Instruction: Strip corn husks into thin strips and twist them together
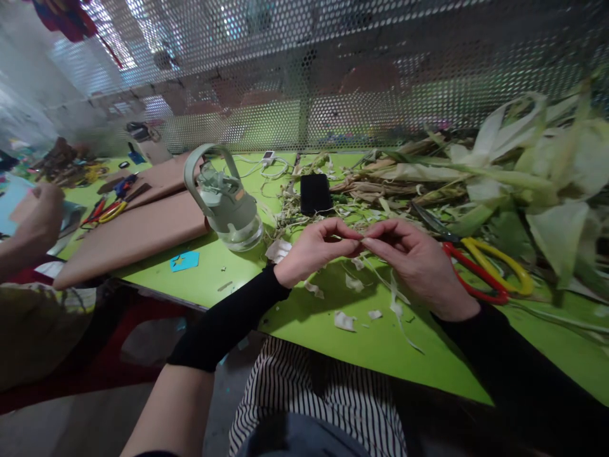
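Over the green table, my left hand (pixel 323 246) and my right hand (pixel 419 260) meet fingertip to fingertip. Both are closed in a pinch, and what lies between the fingertips is too small to make out. Below them, a pale thin strip (pixel 396 304) of husk trails toward the table; whether it joins the fingers I cannot tell. Small white husk scraps (pixel 344 321) lie around it. Beside my right wrist rest scissors (pixel 490 266) with red and yellow handles. A black phone (pixel 316 194) lies just beyond my hands.
A large heap of corn husks (pixel 514 171) covers the right side. To the left stand a green water bottle (pixel 233 206), brown wrapped slabs (pixel 143 235) and a blue card (pixel 184 261). A perforated metal screen (pixel 304 82) closes off the back. Another person's hand (pixel 42 212) works at far left.
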`<state>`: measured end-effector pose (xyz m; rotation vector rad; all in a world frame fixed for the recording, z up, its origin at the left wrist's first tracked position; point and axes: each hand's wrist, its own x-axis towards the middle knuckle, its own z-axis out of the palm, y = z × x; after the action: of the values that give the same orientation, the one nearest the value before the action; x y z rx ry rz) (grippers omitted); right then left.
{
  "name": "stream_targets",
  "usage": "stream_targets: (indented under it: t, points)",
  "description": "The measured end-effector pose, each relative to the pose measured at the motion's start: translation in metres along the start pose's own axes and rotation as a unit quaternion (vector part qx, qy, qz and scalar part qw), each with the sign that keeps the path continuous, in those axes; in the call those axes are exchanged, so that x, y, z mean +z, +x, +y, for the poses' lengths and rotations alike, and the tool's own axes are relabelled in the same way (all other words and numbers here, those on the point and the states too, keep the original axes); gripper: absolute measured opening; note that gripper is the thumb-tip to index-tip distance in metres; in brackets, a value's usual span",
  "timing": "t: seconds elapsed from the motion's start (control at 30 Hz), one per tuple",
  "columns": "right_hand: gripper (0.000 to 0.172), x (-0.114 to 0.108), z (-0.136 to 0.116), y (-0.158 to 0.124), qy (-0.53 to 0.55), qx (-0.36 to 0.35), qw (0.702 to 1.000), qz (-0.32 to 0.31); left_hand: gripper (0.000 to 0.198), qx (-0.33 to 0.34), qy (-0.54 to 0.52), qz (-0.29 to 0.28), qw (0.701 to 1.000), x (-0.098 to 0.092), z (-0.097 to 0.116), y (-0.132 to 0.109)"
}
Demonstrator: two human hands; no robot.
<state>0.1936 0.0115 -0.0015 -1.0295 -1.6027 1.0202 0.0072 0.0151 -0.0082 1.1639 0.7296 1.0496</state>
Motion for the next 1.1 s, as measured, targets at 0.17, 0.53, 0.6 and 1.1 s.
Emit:
stream_targets:
  t: [0.17,0.53,0.6,1.1]
  points:
    - [0.02,-0.001,0.003,0.001,-0.007,0.01,1.0,-0.01,0.019,0.024,0.054,0.01,0.998,0.0,-0.001,0.0]
    - [0.024,0.0,0.005,0.001,-0.064,-0.026,0.998,-0.007,0.025,0.036,0.092,0.019,0.995,-0.003,-0.004,0.004]
    - [0.026,0.0,0.004,0.002,-0.067,-0.023,0.997,-0.006,0.023,0.039,0.108,0.025,0.993,-0.003,-0.005,0.005]
    - [0.022,-0.023,0.01,0.016,-0.095,-0.043,0.989,0.103,0.006,0.088,0.356,0.095,0.925,-0.014,-0.006,0.016]
